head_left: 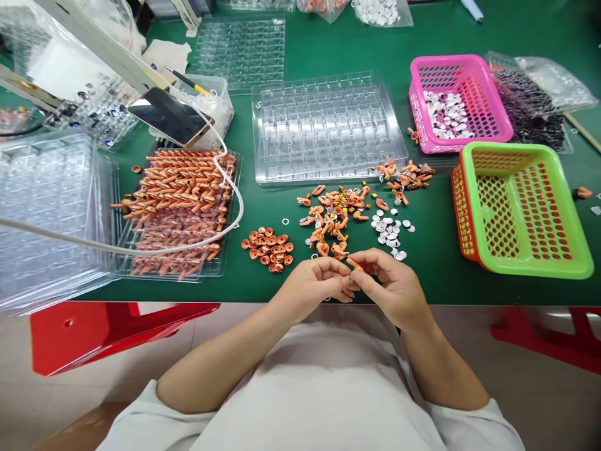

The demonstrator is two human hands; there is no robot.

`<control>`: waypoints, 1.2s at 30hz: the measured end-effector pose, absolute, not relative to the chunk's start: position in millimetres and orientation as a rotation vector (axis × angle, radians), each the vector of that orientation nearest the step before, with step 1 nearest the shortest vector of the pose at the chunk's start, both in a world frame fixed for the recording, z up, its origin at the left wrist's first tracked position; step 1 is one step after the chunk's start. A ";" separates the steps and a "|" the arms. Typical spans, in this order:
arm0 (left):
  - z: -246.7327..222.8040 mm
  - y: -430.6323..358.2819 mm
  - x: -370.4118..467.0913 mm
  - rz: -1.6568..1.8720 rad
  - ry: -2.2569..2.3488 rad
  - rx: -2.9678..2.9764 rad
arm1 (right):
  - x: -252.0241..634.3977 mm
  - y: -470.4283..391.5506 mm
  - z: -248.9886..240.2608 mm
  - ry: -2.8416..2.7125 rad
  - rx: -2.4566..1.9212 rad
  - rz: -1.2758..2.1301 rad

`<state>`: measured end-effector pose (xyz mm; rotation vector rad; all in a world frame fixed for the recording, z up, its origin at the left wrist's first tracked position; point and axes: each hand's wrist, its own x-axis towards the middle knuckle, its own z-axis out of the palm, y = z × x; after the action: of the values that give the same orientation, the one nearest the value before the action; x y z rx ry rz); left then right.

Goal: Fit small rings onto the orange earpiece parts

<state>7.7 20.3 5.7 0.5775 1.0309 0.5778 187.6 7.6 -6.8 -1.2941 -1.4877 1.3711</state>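
Note:
Close to the table's front edge, both hands meet around one small orange earbud shell (355,265). My right hand (393,283) pinches its stem between thumb and fingers. My left hand (318,283) is closed at the shell's other end, where a small silvery ring shape shows; the fingertips partly hide it. Just beyond the hands lies a loose heap of orange earbud shells (334,216) with yellow bits on them. Small white and grey discs (389,233) are scattered to the right of that heap. On the left sits a pile of round copper-coloured caps (268,248).
A clear tray (185,213) filled with orange stems stands left, under a white cable (225,181) and a phone (169,117). Behind the heap is a clear moulded tray (328,128). At right are a pink basket (462,147) with white pieces and a green basket (539,269).

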 end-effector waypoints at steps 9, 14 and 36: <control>6.6 22.4 8.8 0.530 0.993 0.604 | 186.3 12.4 -3.6 -1.593 -1.262 1.295; 6.4 20.5 11.0 0.560 1.013 0.609 | 186.1 11.5 -5.1 -1.553 -1.263 1.344; 3.2 16.7 15.4 0.599 1.057 0.634 | 179.0 7.2 -8.9 -1.484 -1.276 1.402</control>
<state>15.4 16.7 3.2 0.6336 1.0571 0.5986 179.0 7.2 -8.9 -1.2758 -1.4841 1.4017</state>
